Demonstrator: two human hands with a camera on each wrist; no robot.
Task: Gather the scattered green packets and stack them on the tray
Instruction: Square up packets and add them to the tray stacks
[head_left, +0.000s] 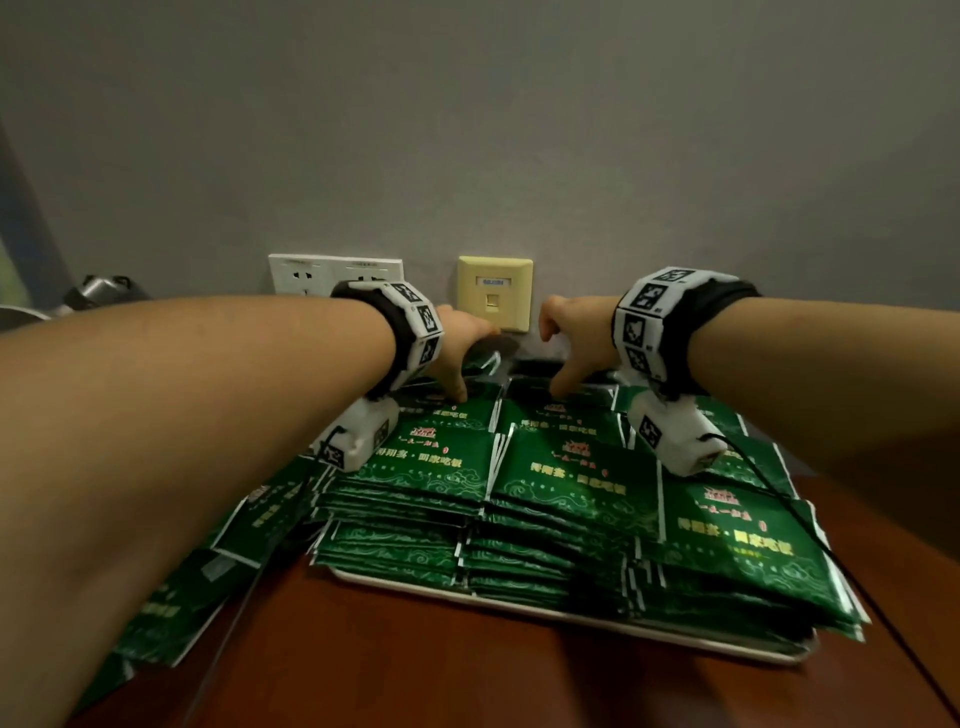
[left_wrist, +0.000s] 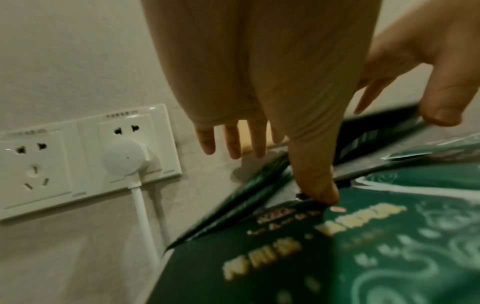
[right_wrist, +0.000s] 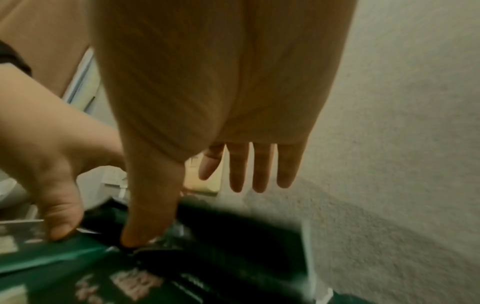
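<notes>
Green packets (head_left: 571, 499) are piling up in thick stacks on the tray (head_left: 519, 608), which is sitting on the brown table (head_left: 415, 670) right up against the wall (head_left: 467, 130), and a few more are sliding off loose on the table at the left (head_left: 171, 608). They're looking like thin, glossy foil sachets, so my guess is light, floppy and pretty slippery, the kind that fan out the moment you nudge a stack. Left hand (head_left: 460, 343) and right hand (head_left: 574, 343) are both reaching over the far side of the pile, fingers straight and relaxed, each thumb pressing down on a top packet, nothing actually gripped. The wrist views are showing the fingertips (left_wrist: 233, 144) hanging down behind the stacks near the wall. Best bet for handling would be squeezing a stack from its edges instead of pinching one packet. Room is getting tight back there: the wall, a white outlet (left_wrist: 85, 162) with a plug (left_wrist: 124, 160) in it and a yellow data socket (head_left: 494, 293) are all just behind the hands, and the right-hand stack (head_left: 748, 551) is overhanging the tray edge.
</notes>
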